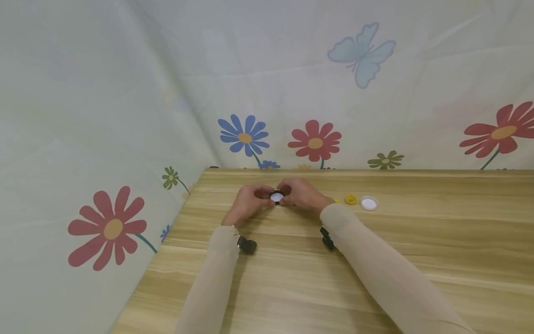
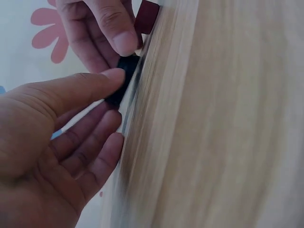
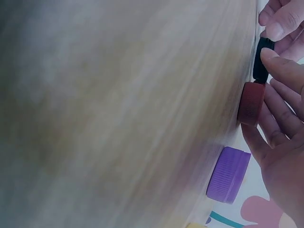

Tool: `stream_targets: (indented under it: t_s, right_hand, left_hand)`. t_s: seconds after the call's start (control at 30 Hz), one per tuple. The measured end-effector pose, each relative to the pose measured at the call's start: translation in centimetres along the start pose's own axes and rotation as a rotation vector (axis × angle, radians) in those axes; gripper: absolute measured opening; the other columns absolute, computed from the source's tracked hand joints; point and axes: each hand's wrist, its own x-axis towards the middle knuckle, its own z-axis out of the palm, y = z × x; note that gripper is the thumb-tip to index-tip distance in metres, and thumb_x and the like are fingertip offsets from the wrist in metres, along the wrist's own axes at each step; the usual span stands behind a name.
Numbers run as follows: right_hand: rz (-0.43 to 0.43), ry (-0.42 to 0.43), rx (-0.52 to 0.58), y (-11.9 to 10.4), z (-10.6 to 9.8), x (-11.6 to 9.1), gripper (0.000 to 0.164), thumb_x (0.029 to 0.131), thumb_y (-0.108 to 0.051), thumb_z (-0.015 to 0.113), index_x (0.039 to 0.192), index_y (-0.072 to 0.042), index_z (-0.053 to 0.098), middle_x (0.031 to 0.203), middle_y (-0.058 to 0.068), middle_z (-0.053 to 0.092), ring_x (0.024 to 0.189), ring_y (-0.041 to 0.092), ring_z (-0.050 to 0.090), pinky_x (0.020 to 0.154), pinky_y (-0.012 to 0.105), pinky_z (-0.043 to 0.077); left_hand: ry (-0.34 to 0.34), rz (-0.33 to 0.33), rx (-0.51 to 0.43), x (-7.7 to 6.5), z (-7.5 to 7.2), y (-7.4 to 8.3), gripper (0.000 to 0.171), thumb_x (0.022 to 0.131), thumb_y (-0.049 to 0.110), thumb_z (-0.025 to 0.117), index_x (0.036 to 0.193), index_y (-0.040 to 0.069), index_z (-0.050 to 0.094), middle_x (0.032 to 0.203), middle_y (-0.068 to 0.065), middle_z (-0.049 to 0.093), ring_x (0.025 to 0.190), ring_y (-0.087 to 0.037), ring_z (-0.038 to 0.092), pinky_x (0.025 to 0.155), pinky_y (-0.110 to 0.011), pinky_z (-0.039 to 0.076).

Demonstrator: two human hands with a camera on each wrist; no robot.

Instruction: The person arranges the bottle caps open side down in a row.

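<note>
Pinching a black bottle cap (image 1: 276,197) with left hand (image 1: 249,202) and right hand (image 1: 304,194), at wood-grain tabletop (image 1: 283,283), just beside red ridged cap (image 3: 251,103), near purple ridged cap (image 3: 228,175).

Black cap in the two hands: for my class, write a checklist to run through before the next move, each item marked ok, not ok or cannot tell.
1. Black cap held from both sides: ok; left hand and right hand pinch it.
2. Pale inner face upward: ok, seen in the head view.
3. One hand free: not ok; both are on the black cap.
4. Red cap apart from the black cap: cannot tell; they look very close.
5. Purple cap untouched by fingers: ok.
6. White cap apart from the yellow cap beside it: ok, a gap shows.
</note>
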Motion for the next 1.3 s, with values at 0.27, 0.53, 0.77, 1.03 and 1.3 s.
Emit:
stream_targets:
  t_s: [0.27, 0.53, 0.77, 1.03, 1.3]
  right_hand:
    - [-0.002, 0.035, 0.109, -0.5, -0.5, -0.4, 0.031, 0.098, -0.011, 0.078, 0.129, -0.007, 0.073, 0.127, 0.011, 0.071, 0.096, 0.025, 0.066, 0.081, 0.036, 0.056]
    - [-0.027, 0.087, 0.123, -1.1, -1.2, -1.1, 0.028, 0.1, -0.015, 0.077, 0.127, -0.008, 0.075, 0.125, 0.009, 0.073, 0.101, 0.027, 0.067, 0.092, 0.042, 0.054]
    - [-0.015, 0.137, 0.162, -1.5, -1.3, -1.9, 0.03, 0.099, -0.022, 0.079, 0.127, -0.013, 0.076, 0.124, 0.005, 0.074, 0.109, 0.028, 0.066, 0.1, 0.048, 0.053]
    - [-0.016, 0.191, 0.283, -1.8, -1.1, -3.0, 0.025, 0.1, -0.022, 0.078, 0.122, -0.01, 0.077, 0.112, 0.006, 0.074, 0.089, 0.034, 0.067, 0.075, 0.045, 0.059]
    - [0.008, 0.237, 0.378, -2.0, -0.7, -3.7, 0.026, 0.099, -0.027, 0.08, 0.119, -0.011, 0.076, 0.111, 0.006, 0.074, 0.094, 0.042, 0.068, 0.081, 0.056, 0.061]
  left_hand:
    - [0.05, 0.07, -0.035, -0.4, -0.8, 0.4, 0.03, 0.091, 0.005, 0.085, 0.121, 0.004, 0.078, 0.111, -0.011, 0.079, 0.103, -0.027, 0.076, 0.087, -0.038, 0.061]
    - [0.083, 0.111, -0.09, -0.9, -1.2, 0.8, 0.031, 0.092, 0.008, 0.085, 0.122, 0.005, 0.078, 0.115, -0.009, 0.078, 0.107, -0.028, 0.075, 0.092, -0.042, 0.059]
    - [0.073, 0.107, -0.141, -1.3, -1.5, 1.3, 0.034, 0.093, 0.012, 0.085, 0.126, 0.008, 0.077, 0.118, -0.006, 0.077, 0.109, -0.028, 0.074, 0.092, -0.039, 0.059]
    - [0.079, 0.101, -0.14, -1.7, -1.8, 1.9, 0.036, 0.092, 0.01, 0.085, 0.127, 0.008, 0.077, 0.119, -0.008, 0.077, 0.107, -0.026, 0.075, 0.092, -0.04, 0.06]
    - [0.08, 0.114, -0.153, -1.8, -1.7, 2.1, 0.032, 0.092, 0.011, 0.086, 0.122, 0.008, 0.078, 0.115, -0.006, 0.079, 0.106, -0.024, 0.076, 0.092, -0.039, 0.06]
